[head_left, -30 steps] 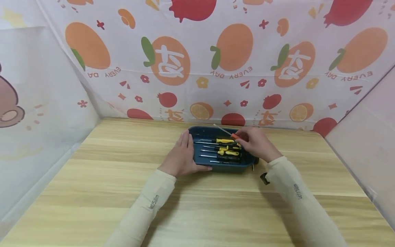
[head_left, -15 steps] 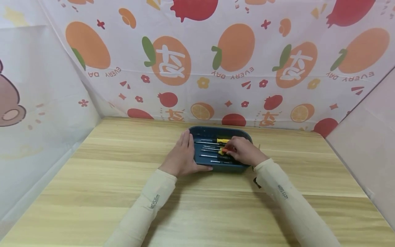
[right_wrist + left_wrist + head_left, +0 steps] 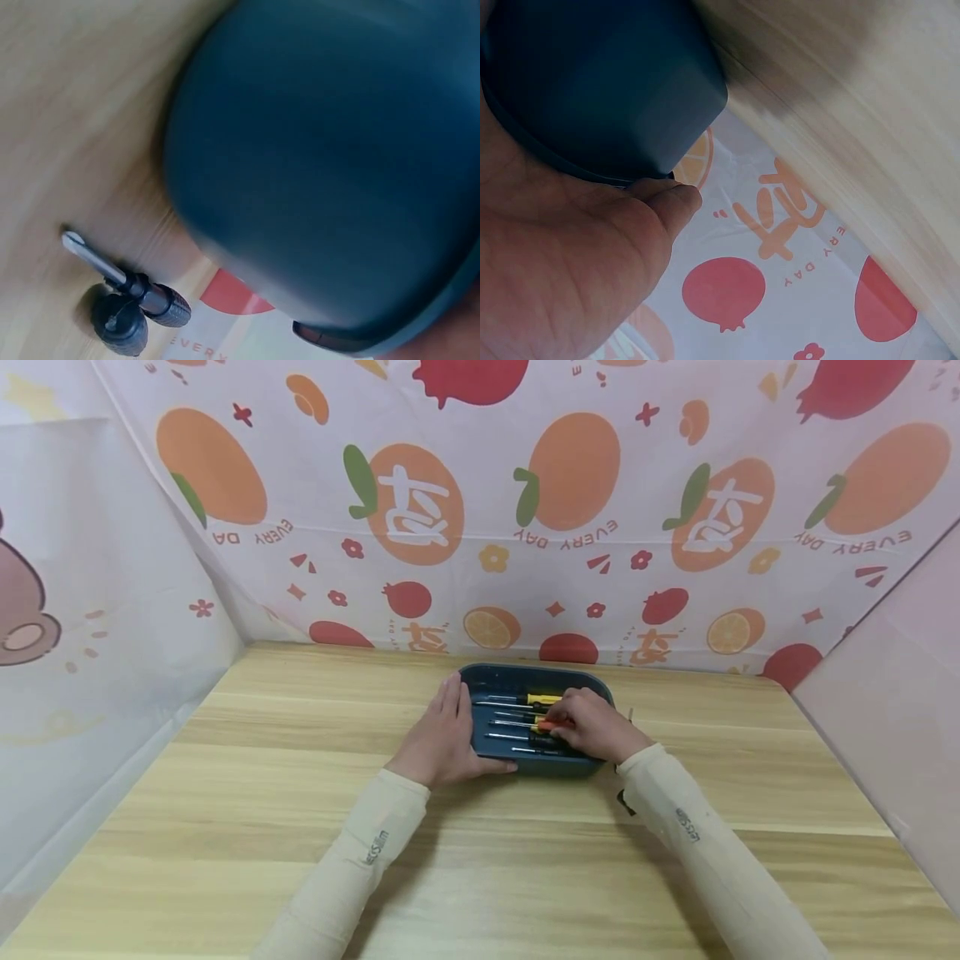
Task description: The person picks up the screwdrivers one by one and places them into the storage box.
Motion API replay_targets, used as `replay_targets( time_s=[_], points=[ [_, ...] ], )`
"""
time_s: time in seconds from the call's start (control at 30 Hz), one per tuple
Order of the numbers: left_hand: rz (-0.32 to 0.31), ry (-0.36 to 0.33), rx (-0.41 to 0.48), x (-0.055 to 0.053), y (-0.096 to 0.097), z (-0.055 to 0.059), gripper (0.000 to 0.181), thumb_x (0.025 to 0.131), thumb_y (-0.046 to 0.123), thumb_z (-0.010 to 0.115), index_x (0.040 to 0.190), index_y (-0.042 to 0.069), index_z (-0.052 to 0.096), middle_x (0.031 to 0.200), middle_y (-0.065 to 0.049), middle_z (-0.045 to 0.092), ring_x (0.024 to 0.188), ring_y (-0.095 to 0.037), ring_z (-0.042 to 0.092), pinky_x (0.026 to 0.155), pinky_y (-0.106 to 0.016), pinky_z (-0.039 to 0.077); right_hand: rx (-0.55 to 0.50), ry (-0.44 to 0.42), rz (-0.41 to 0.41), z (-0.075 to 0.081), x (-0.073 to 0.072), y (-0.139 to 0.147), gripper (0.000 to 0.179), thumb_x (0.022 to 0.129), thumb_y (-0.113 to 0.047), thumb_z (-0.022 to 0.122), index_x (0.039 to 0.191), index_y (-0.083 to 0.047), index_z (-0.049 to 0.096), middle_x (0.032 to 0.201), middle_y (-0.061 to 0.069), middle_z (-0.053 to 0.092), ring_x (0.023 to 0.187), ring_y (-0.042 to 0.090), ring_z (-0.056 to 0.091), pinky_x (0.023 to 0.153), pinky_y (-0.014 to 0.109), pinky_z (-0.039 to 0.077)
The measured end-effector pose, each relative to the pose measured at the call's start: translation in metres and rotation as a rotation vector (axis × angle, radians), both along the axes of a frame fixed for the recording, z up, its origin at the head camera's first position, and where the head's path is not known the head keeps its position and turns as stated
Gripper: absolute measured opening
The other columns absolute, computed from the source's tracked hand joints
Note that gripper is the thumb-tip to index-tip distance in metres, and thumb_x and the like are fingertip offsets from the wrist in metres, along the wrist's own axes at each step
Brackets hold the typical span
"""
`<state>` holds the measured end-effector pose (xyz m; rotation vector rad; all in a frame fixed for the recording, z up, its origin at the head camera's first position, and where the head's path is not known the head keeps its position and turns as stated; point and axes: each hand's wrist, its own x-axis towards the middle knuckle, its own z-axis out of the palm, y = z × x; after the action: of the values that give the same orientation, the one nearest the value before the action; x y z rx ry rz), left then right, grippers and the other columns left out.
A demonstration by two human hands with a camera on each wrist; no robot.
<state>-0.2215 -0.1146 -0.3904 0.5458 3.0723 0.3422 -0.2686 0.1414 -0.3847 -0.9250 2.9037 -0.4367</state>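
Observation:
A dark blue tray stands near the back of the wooden table, holding several screwdrivers with yellow and black handles, such as the yellow-handled screwdriver. My left hand rests against the tray's left end, its fingers straight along the side and the thumb along the front wall. Inside the tray, my right hand pinches the orange handle of a screwdriver, low over the others. My right fingers hide some of the other handles. The left wrist view shows my left hand along the tray's rim.
Just outside the tray's right end, a stubby screwdriver with a dark handle lies on the table, next to another dark ridged handle. A fruit-print cloth hangs right behind the table's back edge.
From above the tray's right end, my right hand has moved down and left into it with the orange-handled screwdriver, then stayed almost still. My left hand keeps its place.

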Motion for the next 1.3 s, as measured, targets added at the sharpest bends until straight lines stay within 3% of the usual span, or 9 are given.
replay_targets(
  time_s=[0.3, 0.43, 0.6, 0.77, 1.07, 1.17, 1.3],
  points=[
    [0.003, -0.002, -0.008, -0.002, 0.001, -0.001, 0.138, 0.069, 0.087, 0.064, 0.157, -0.010, 0.018, 0.165, -0.027, 0.013, 0.151, -0.041, 0.019, 0.120, -0.046, 0.028, 0.001, -0.010, 0.012, 0.002, 0.001, 0.003, 0.025, 0.090, -0.015, 0.079, 0.113, -0.005, 0.077, 0.105, 0.006, 0.071, 0.095, 0.022, 0.059, 0.095, 0.041, 0.055],
    [0.014, -0.011, -0.005, 0.003, 0.002, -0.001, 0.138, 0.069, 0.087, 0.064, 0.157, -0.009, 0.018, 0.166, -0.026, 0.012, 0.151, -0.040, 0.019, 0.120, -0.046, 0.028, -0.006, -0.009, 0.022, 0.004, 0.005, 0.006, 0.024, 0.091, -0.016, 0.079, 0.112, -0.004, 0.077, 0.103, 0.005, 0.071, 0.093, 0.021, 0.058, 0.092, 0.040, 0.055],
    [0.023, -0.018, -0.006, 0.007, 0.004, -0.002, 0.138, 0.070, 0.087, 0.063, 0.158, -0.009, 0.016, 0.166, -0.026, 0.011, 0.152, -0.040, 0.018, 0.120, -0.045, 0.027, -0.083, -0.019, -0.022, 0.007, 0.010, 0.015, 0.024, 0.091, -0.017, 0.078, 0.112, -0.006, 0.077, 0.105, 0.005, 0.069, 0.097, 0.023, 0.058, 0.093, 0.042, 0.054],
    [0.028, -0.016, 0.000, 0.011, 0.006, -0.003, 0.139, 0.070, 0.087, 0.063, 0.157, -0.009, 0.015, 0.166, -0.026, 0.010, 0.152, -0.040, 0.016, 0.121, -0.045, 0.025, -0.204, 0.039, -0.132, 0.012, 0.013, 0.034, 0.020, 0.096, -0.018, 0.072, 0.112, -0.006, 0.076, 0.109, 0.008, 0.070, 0.100, 0.027, 0.062, 0.093, 0.047, 0.054],
    [0.020, -0.006, -0.013, 0.010, 0.006, -0.001, 0.138, 0.070, 0.087, 0.064, 0.157, -0.010, 0.017, 0.166, -0.027, 0.010, 0.152, -0.040, 0.016, 0.122, -0.045, 0.023, -0.330, 0.160, -0.366, 0.010, 0.012, 0.071, 0.023, 0.100, -0.014, 0.061, 0.115, 0.002, 0.071, 0.102, 0.017, 0.070, 0.090, 0.032, 0.064, 0.076, 0.048, 0.055],
    [0.020, -0.009, -0.019, 0.010, 0.006, -0.001, 0.138, 0.070, 0.087, 0.063, 0.157, -0.010, 0.017, 0.166, -0.027, 0.010, 0.153, -0.040, 0.015, 0.122, -0.045, 0.023, -0.308, 0.139, -0.440, 0.005, 0.013, 0.080, 0.026, 0.099, -0.014, 0.061, 0.114, 0.006, 0.070, 0.097, 0.018, 0.069, 0.085, 0.031, 0.064, 0.075, 0.047, 0.055],
    [0.018, -0.009, -0.025, 0.010, 0.006, -0.001, 0.138, 0.070, 0.088, 0.063, 0.157, -0.010, 0.018, 0.165, -0.027, 0.010, 0.153, -0.040, 0.014, 0.122, -0.044, 0.022, -0.244, 0.027, -0.521, -0.001, 0.016, 0.087, 0.034, 0.099, -0.019, 0.061, 0.114, 0.011, 0.067, 0.095, 0.021, 0.070, 0.085, 0.032, 0.065, 0.076, 0.047, 0.056]
  ],
)
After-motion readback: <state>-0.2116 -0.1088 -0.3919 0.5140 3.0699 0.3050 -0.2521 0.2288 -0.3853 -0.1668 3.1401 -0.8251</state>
